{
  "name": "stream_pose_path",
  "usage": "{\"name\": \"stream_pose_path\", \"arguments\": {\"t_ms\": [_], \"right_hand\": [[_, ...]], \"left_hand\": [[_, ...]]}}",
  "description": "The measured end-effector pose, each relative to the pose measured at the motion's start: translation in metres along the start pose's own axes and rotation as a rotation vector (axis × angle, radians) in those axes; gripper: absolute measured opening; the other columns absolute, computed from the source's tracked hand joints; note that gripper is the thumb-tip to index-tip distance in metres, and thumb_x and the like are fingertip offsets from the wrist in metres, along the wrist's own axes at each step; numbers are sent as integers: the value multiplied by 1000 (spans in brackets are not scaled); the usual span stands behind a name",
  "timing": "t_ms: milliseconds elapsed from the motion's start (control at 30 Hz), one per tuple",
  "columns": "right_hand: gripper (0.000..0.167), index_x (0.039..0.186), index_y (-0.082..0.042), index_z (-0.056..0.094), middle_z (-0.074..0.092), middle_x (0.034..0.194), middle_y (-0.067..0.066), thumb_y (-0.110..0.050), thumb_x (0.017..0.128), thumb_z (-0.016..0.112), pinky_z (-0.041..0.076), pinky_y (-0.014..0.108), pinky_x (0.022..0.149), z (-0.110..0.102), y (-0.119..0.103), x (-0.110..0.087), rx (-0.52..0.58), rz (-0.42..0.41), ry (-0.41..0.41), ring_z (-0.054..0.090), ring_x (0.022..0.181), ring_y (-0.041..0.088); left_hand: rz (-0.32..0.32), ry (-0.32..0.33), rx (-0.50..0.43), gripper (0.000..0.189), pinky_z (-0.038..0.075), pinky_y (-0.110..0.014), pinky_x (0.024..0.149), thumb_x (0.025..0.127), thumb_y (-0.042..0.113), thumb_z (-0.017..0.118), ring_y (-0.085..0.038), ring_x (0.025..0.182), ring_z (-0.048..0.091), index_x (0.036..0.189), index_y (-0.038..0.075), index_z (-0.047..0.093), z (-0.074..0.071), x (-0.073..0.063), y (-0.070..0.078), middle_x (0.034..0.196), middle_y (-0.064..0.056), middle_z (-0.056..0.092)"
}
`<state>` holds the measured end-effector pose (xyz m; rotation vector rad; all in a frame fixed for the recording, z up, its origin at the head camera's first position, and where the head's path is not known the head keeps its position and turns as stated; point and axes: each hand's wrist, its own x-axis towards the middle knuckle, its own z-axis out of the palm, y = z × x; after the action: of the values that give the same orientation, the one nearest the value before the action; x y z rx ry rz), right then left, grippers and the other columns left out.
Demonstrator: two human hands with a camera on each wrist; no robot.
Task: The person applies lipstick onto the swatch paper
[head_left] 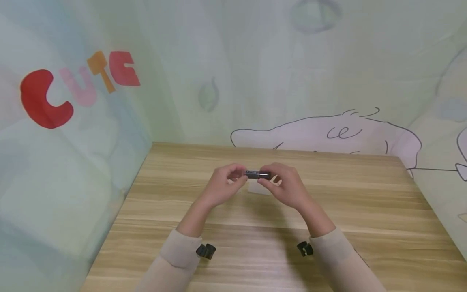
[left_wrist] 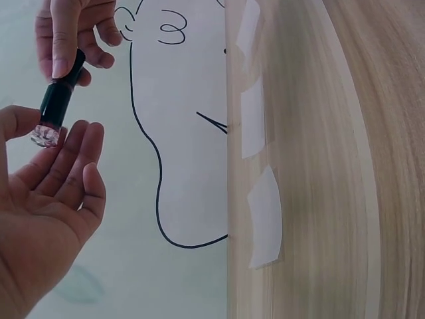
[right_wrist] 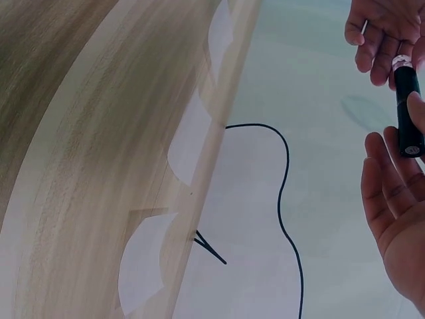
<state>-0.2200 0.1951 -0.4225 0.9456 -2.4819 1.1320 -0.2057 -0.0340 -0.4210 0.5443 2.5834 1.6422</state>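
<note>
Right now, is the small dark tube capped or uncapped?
Cannot tell. The dark tube is held between left hand and right hand; no separate cap shows.

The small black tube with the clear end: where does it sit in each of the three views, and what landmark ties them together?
Head: black tube at centre, level between left hand and right hand, above the wooden table.
Left wrist: upper left, clear end toward the left palm.
Right wrist: right edge, upright.
Shared landmark: the black outline drawing on the backdrop.
</note>
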Motion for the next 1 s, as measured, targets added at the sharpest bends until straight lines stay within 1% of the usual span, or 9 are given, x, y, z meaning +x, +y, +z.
{"name": "stream_pose_path", "arguments": {"t_ms": [167,300,367,467,600,667,833,1000], "right_hand": [[20,107,-4,73,73,97,5,-10,89,79,59,27,62,0,0,-1,32,-22,-4,67,81,15],[20,107,-4,72,72,97,5,-9,89,79,59,27,62,1,0,-1,46,-31,-11,66,80,14],[20,107,-4,72,72,98,5,-9,89,79,59,27,62,1,0,-1,49,-42,-10,66,80,14],[21,108,-4,72,72,97,5,-9,88,79,58,26,62,3,0,-1,56,-60,-8,66,80,15],[21,108,-4,72,72,98,5,-9,88,79,58,27,62,4,0,-1,58,-71,-6,66,80,15],[21,108,-4,72,72,98,5,-9,89,79,58,27,62,4,-1,-1,57,-71,-5,66,81,15],[22,109,-3,72,73,98,6,-9,89,79,59,26,63,4,-1,0,63,-70,-6,67,80,15],[22,110,-4,73,75,99,7,-7,88,79,59,27,62,4,-1,-1,74,-89,1,68,78,15]], "left_hand": [[-14,-25,18,23,55,-40,86,98,17,64,-19,98,66,118,6,69,1,0,-4,107,-4,73],[5,-37,4,23,54,-40,87,99,19,64,-18,97,66,118,6,69,3,1,-5,105,-4,73],[13,-45,-10,23,53,-40,85,99,20,65,-18,94,65,117,6,69,4,1,-5,102,-4,73],[24,-56,-21,23,52,-36,80,99,22,66,-17,89,62,116,7,69,6,1,-2,96,-3,71],[44,-50,-4,22,48,-31,71,98,22,66,-17,82,58,115,7,69,8,2,-1,88,0,66],[54,-46,-1,21,47,-30,69,98,21,67,-18,80,56,114,7,70,9,3,-2,85,0,63],[70,-42,-7,20,48,-30,69,98,20,67,-17,80,57,113,7,70,9,3,-1,84,1,62],[95,-37,-9,20,49,-30,70,98,21,67,-16,79,57,113,7,70,8,2,-2,84,2,64]]}}
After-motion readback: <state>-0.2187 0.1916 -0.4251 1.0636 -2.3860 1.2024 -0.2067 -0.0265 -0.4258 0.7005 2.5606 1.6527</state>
